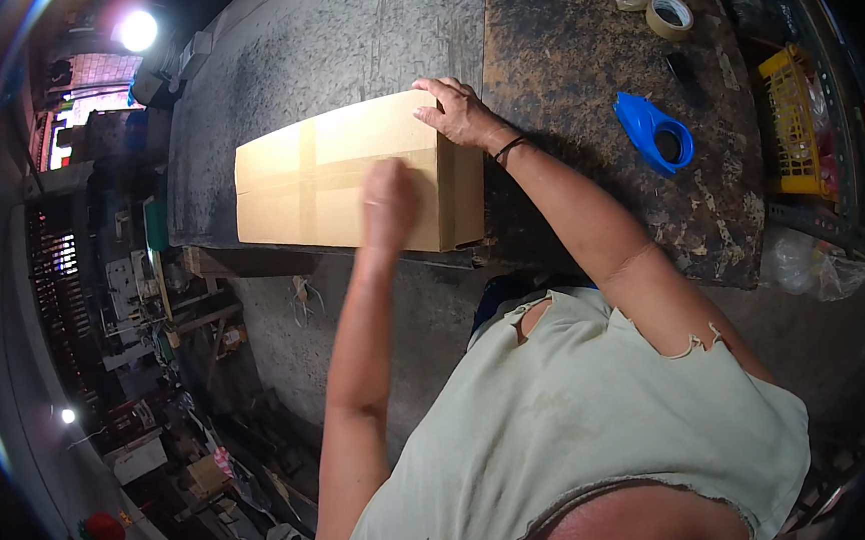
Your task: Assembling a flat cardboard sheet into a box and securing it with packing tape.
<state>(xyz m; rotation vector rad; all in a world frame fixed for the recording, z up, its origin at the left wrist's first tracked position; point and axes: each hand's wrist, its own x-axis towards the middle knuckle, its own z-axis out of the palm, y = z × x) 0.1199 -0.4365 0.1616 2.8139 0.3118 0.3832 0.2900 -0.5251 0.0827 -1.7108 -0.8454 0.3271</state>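
Observation:
A long cardboard box (278, 206) lies on the dark worktable along its near edge. Strips of brown tape (307, 173) cross on its upper face, one lengthwise and one across. My left hand (391, 203) is curled into a compact fist on that face, over the lengthwise strip toward the right end. It is smeared by motion, and I see nothing in it. At the box's far right corner rests my right hand (457, 116), thumb and fingers spread over the edge. A dark band circles that wrist.
A blue tape dispenser (656, 134) and a tape roll (669, 16) lie on the worktable (578, 49) to the right. Beyond its right edge stands a yellow crate (788, 125), with clear plastic bags (813, 263) below. Cluttered shelves and a bright lamp (137, 31) are at left.

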